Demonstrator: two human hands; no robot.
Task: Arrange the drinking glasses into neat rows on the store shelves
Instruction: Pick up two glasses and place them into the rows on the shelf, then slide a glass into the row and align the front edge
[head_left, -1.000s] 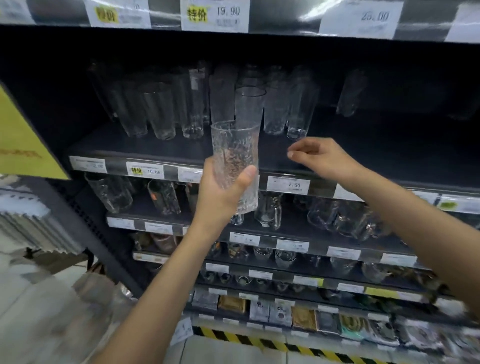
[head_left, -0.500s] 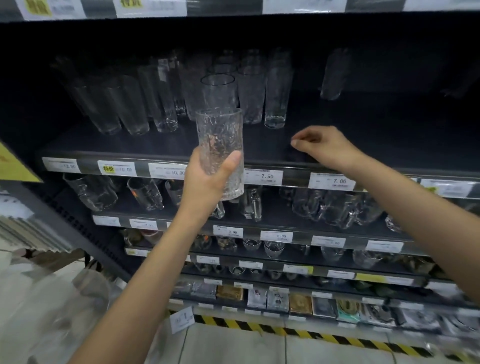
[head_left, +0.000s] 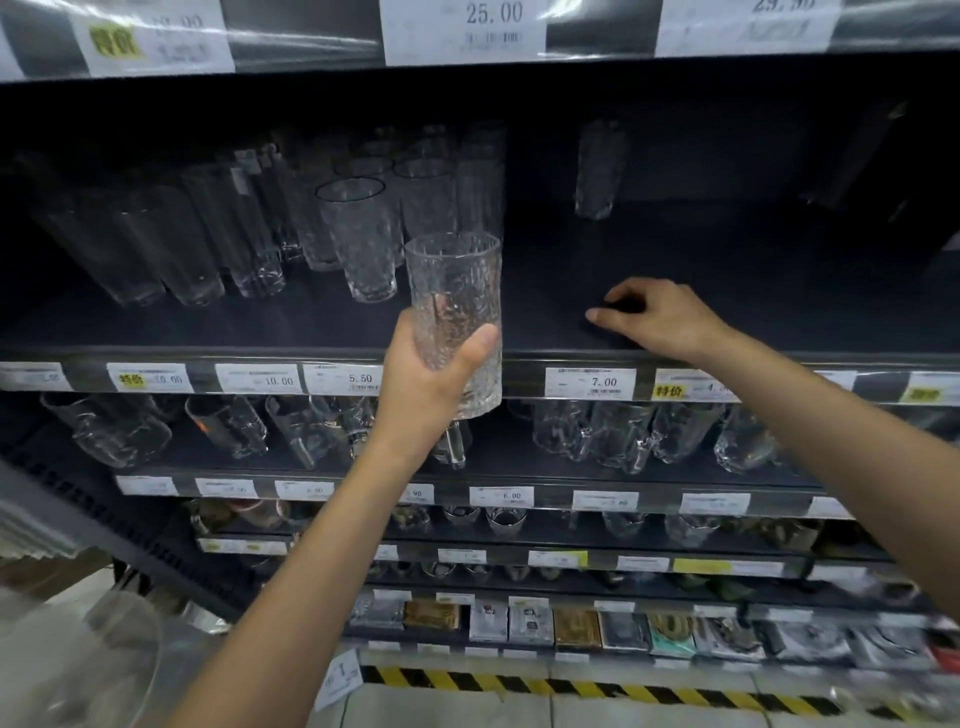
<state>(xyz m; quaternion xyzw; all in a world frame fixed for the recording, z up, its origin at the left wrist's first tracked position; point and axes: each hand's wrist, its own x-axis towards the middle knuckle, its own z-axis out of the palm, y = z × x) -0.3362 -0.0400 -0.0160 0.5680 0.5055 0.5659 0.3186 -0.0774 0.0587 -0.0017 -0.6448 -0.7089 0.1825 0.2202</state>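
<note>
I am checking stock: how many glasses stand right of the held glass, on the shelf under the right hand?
1: a lone glass at the back of the shelf, beyond the right hand. The dark far right may hide more.

Light is reaching the shelving from in front and above, so my forearms are showing evenly lit while the upper shelf (head_left: 753, 301) is sinking into near-black toward its back. The plastic strip over the top price labels (head_left: 462, 31) is throwing white streaks of glare. The textured glass (head_left: 453, 306) in my left hand (head_left: 426, 389) is catching bright speckles and reading fairly sharp, while the plain glasses (head_left: 156, 254) at the left are smearing into grey streaks. My right hand (head_left: 660, 322) is casting a small dark shadow beneath its fingers. The wide lens is bowing the shelf edges, and the pale translucent shape (head_left: 78, 665) in the lower left corner is blurring heavily.
</note>
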